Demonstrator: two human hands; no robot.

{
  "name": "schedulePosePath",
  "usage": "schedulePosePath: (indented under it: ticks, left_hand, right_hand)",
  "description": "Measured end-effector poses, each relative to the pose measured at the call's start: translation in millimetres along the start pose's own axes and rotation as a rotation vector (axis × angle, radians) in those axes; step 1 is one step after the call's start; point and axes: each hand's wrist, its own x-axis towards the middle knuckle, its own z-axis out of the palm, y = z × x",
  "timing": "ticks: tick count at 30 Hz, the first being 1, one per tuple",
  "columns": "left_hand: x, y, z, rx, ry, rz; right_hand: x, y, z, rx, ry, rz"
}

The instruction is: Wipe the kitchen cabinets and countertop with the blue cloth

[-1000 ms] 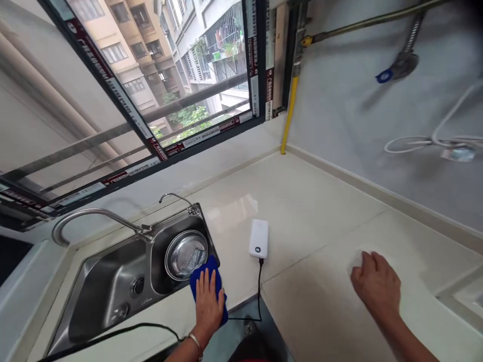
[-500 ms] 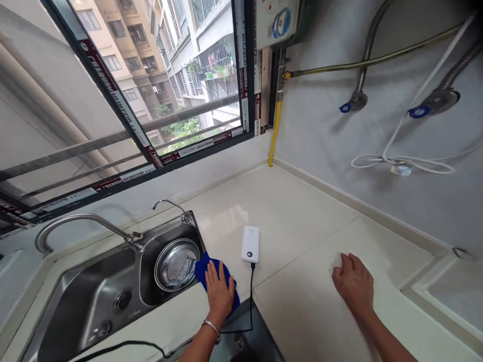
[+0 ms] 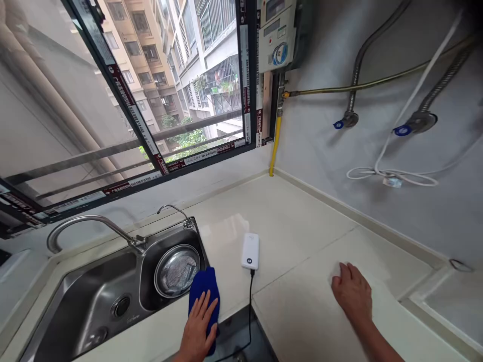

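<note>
My left hand [image 3: 196,329] lies flat, fingers spread, on a blue cloth [image 3: 204,294] at the front edge of the pale countertop [image 3: 287,221], just right of the steel sink [image 3: 94,296]. My right hand [image 3: 352,294] rests palm down on the counter further right, fingers stretched over a faint white patch that I cannot make out. Between the two hands lies a white power bank [image 3: 250,250] with a black cable [image 3: 249,311] running off the counter's front edge.
A metal strainer bowl [image 3: 176,270] sits in the sink's small basin and a curved tap [image 3: 90,226] reaches over the large one. Behind are a window, a yellow gas pipe [image 3: 274,146], a gas meter [image 3: 275,35], hoses with valves and a coiled white cord [image 3: 392,176] on the grey wall.
My left hand has slid the blue cloth back toward the counter's front edge and a little left. The right hand has stayed about where it was. The camera has tilted upward.
</note>
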Motion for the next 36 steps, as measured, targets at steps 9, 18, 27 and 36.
schedulePosePath:
  ticks: [9, 18, 27, 36]
  left_hand:
    - [29.2, -3.2, 3.5, -0.046, -0.096, 0.078]
    - [108.3, -2.4, 19.4, -0.239, -0.155, 0.012]
    - [198.2, -27.7, 43.8, -0.319, -0.116, -0.015]
    - [260.3, -47.0, 65.8, -0.323, -0.068, -0.160]
  right_hand:
    - [0.5, -2.3, -1.7, -0.056, -0.031, -0.005]
    - [3.6, -7.2, -15.3, -0.098, -0.070, 0.005]
    - [2.3, -7.3, -19.5, -0.065, -0.095, 0.012]
    - [6.5, -10.7, -21.2, -0.076, -0.133, 0.071]
